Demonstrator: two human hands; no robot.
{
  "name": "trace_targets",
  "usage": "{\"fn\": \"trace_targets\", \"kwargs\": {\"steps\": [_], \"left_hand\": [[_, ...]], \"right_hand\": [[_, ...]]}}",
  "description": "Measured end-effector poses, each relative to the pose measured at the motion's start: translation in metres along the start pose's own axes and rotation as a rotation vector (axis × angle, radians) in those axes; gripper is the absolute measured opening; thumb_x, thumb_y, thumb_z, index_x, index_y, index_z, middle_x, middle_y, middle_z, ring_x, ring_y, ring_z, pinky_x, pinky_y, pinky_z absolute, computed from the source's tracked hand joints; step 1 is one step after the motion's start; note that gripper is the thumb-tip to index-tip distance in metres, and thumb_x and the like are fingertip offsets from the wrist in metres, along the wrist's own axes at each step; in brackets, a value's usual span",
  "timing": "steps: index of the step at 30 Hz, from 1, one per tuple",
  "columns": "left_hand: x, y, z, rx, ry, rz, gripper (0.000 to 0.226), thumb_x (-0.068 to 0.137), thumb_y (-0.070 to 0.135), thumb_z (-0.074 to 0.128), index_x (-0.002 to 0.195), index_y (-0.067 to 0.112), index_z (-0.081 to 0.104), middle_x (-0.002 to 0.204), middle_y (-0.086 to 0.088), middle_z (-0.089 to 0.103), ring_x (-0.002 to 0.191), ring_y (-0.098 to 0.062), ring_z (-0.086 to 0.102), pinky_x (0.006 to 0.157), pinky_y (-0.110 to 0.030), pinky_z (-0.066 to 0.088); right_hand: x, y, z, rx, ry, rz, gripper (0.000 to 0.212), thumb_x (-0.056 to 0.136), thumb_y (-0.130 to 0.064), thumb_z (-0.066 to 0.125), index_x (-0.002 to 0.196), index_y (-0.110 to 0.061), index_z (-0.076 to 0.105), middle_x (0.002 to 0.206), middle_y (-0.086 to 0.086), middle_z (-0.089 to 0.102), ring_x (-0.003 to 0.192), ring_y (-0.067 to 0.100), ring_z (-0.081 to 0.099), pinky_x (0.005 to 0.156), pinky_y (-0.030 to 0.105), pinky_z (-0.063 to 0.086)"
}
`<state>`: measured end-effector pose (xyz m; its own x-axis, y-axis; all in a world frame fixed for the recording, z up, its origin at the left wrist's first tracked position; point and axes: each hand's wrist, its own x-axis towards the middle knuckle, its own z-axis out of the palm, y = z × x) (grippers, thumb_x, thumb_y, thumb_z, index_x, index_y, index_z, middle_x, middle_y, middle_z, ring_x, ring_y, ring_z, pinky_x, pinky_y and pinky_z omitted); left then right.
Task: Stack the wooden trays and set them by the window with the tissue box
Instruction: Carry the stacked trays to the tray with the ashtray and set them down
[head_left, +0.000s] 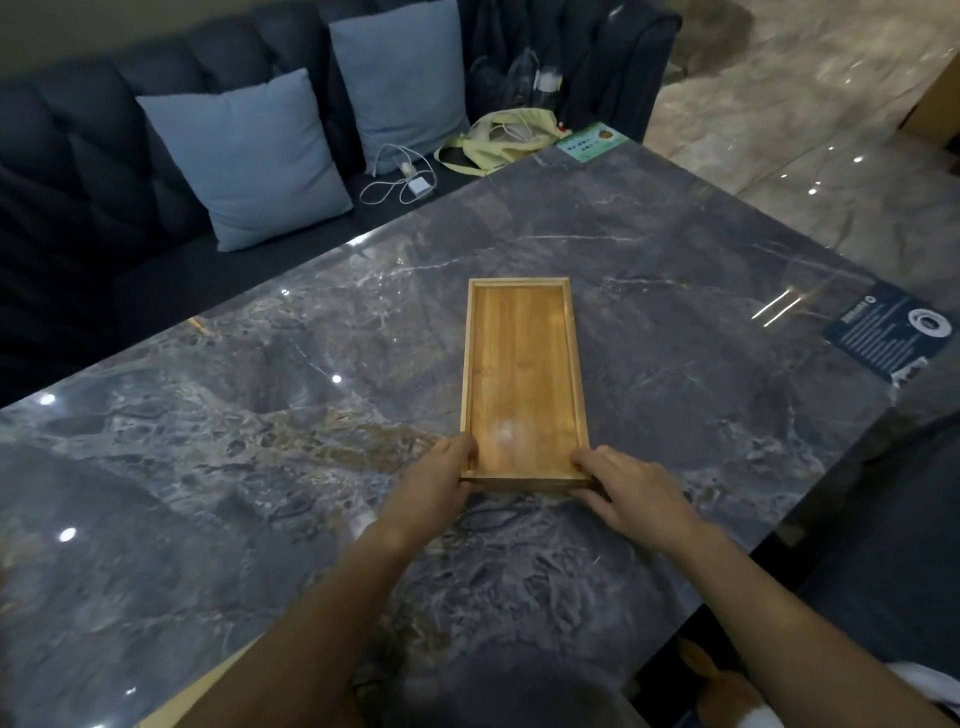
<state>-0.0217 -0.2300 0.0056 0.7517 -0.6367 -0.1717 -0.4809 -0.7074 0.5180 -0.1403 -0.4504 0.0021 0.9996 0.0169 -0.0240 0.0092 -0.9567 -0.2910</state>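
A long, empty wooden tray (522, 364) lies on the dark marble table (260, 441), its short end toward me. At that near end its side looks two layers thick, so it may be a stack of two trays. My left hand (439, 478) grips the near left corner, thumb over the rim. My right hand (631, 493) holds the near right corner, fingers curled on the rim and side. No tissue box and no window are in view.
A dark sofa (78, 208) with two blue cushions (249, 156) runs along the table's far side, with a white charger and cable (410, 182) and a yellow bag (498, 137). A green sticker (592, 140) and a blue sticker (888, 332) mark the table's edges.
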Motion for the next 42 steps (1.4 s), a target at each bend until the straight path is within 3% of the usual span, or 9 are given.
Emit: {"fn": "trace_targets", "kwargs": {"steps": [11,20,24,27,29,31,35,39,42], "left_hand": [[-0.003,0.004,-0.003,0.088,-0.002,0.022,0.021,0.085,0.016,0.059,0.103,0.01,0.049,0.101,-0.017,0.067,0.089,-0.035,0.062,0.074,-0.046,0.05],[0.0,0.004,-0.01,0.093,-0.084,0.004,0.03,0.085,0.025,0.061,0.109,0.014,0.047,0.107,-0.013,0.067,0.092,-0.03,0.063,0.077,-0.042,0.052],[0.011,-0.002,-0.029,-0.266,-0.169,-0.166,0.062,0.077,0.045,0.067,0.129,0.027,0.038,0.111,-0.003,0.063,0.1,-0.02,0.064,0.081,-0.038,0.055],[0.029,-0.008,-0.035,-0.379,0.015,-0.239,0.049,0.085,0.045,0.059,0.125,0.017,0.051,0.106,0.0,0.063,0.089,-0.009,0.06,0.064,-0.018,0.045],[0.045,-0.009,-0.036,-0.485,0.138,-0.255,0.039,0.092,0.039,0.05,0.12,0.013,0.058,0.113,-0.003,0.066,0.084,0.0,0.057,0.064,-0.013,0.039],[0.06,-0.006,-0.033,-0.672,0.16,-0.325,0.039,0.095,0.036,0.044,0.126,0.014,0.055,0.122,-0.005,0.061,0.088,0.002,0.053,0.073,-0.018,0.041],[0.08,0.005,-0.02,-0.923,0.057,-0.481,0.047,0.097,0.04,0.034,0.134,0.014,0.046,0.136,-0.004,0.05,0.116,-0.018,0.051,0.103,-0.039,0.039],[0.085,0.008,-0.007,-1.116,0.029,-0.535,0.036,0.091,0.048,0.04,0.096,0.029,0.069,0.109,-0.009,0.069,0.1,-0.024,0.066,0.094,-0.052,0.052],[0.084,0.01,-0.002,-1.086,0.05,-0.454,0.036,0.094,0.05,0.037,0.111,0.031,0.063,0.122,-0.006,0.064,0.108,-0.021,0.062,0.097,-0.05,0.05]], "right_hand": [[-0.001,-0.003,0.004,0.015,0.081,-0.047,0.015,0.079,-0.01,0.067,0.088,-0.003,0.058,0.073,0.015,0.059,0.06,0.033,0.061,0.043,0.035,0.045],[-0.004,-0.002,0.01,0.088,0.136,-0.028,0.02,0.085,-0.02,0.061,0.1,-0.006,0.059,0.082,0.013,0.061,0.069,0.031,0.062,0.051,0.039,0.05],[-0.001,0.004,0.002,0.29,0.236,0.17,0.034,0.085,-0.032,0.062,0.114,-0.015,0.058,0.091,0.003,0.062,0.079,0.016,0.058,0.066,0.032,0.05],[0.022,0.01,-0.002,0.569,0.277,0.435,0.034,0.087,-0.03,0.059,0.113,-0.009,0.057,0.097,0.004,0.059,0.09,0.02,0.057,0.076,0.028,0.041],[0.043,0.012,-0.006,0.833,0.286,0.608,0.04,0.088,-0.032,0.057,0.119,-0.006,0.054,0.107,0.008,0.06,0.099,0.021,0.056,0.08,0.028,0.04],[0.062,0.012,-0.007,1.051,0.256,0.705,0.05,0.09,-0.037,0.053,0.13,-0.008,0.046,0.127,0.01,0.054,0.109,0.018,0.051,0.087,0.028,0.038],[0.089,0.008,-0.004,1.276,0.18,0.736,0.06,0.092,-0.043,0.045,0.141,-0.012,0.031,0.145,0.007,0.04,0.127,0.022,0.043,0.104,0.038,0.037],[0.094,0.002,0.007,1.301,0.186,0.708,0.053,0.096,-0.04,0.036,0.143,-0.017,0.028,0.144,0.006,0.041,0.124,0.019,0.045,0.099,0.032,0.039],[0.093,0.001,0.016,1.311,0.232,0.648,0.047,0.097,-0.038,0.034,0.141,-0.024,0.032,0.141,0.0,0.044,0.118,0.011,0.047,0.095,0.027,0.038]]}}
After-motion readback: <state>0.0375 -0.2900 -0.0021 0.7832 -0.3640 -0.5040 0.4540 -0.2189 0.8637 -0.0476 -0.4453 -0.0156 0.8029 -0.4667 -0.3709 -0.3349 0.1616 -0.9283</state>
